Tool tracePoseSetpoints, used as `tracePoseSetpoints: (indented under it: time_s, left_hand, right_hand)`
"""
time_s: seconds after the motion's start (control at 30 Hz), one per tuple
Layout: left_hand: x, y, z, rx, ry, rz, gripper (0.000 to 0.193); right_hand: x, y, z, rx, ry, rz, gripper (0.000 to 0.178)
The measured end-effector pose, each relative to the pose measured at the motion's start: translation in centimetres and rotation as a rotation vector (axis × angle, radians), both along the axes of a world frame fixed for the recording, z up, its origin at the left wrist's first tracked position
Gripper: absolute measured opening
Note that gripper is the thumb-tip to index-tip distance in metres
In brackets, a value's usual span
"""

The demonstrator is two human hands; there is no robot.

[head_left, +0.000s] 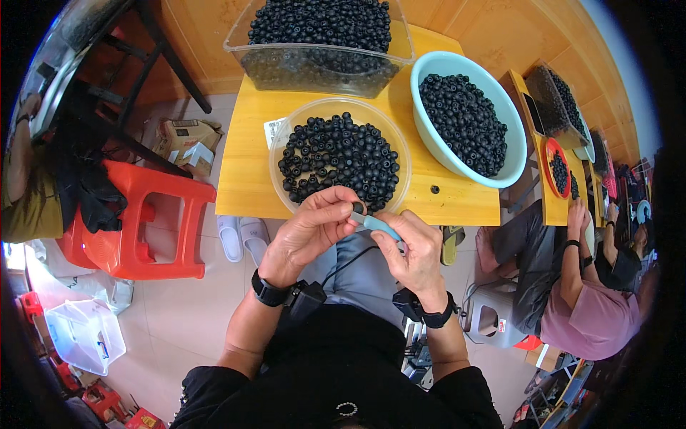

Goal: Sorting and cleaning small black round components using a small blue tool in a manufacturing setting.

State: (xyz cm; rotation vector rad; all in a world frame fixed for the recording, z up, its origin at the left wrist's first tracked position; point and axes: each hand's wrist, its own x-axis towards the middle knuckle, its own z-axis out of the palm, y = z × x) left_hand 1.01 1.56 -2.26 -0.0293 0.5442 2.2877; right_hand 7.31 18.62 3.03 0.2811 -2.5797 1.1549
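My left hand (318, 225) pinches a small black round part (358, 208) between thumb and fingertips, just in front of the table edge. In my right hand (414, 250) is a small knife with a light-blue handle (381, 227). Its short pale blade (360, 219) points left and meets the black part or lies right against it; exact contact is hard to see. Just beyond both hands stands a clear round tub (404, 154) holding many similar black parts, some with a hole in the middle.
On the yellow table (246, 179) stand a clear rectangular bin (314, 71) and a light-blue basin (511, 161), both full of black parts. One loose part (434, 189) lies near the front edge. A red stool (153, 214) is at left; people sit at another table to the right.
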Motion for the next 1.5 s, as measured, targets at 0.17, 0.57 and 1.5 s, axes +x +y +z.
tracePoseSetpoints:
  time_s: [0.17,0.57,1.5]
  left_hand:
    - [-0.1,-0.3,-0.3,-0.005,-0.004,-0.008,0.015]
    - [-0.3,-0.1,-0.5,0.018,0.003,-0.030,0.014]
    - [-0.6,-2.5,1.3,-0.540,0.309,0.208,0.021]
  right_hand:
    - [-0.2,0.1,0.1,0.035,0.019,0.009,0.017]
    - [-0.3,0.3,-0.2,0.044,0.030,0.010,0.019]
    - [-7.1,8.8,3.0,0.153,0.135,-0.281,0.024]
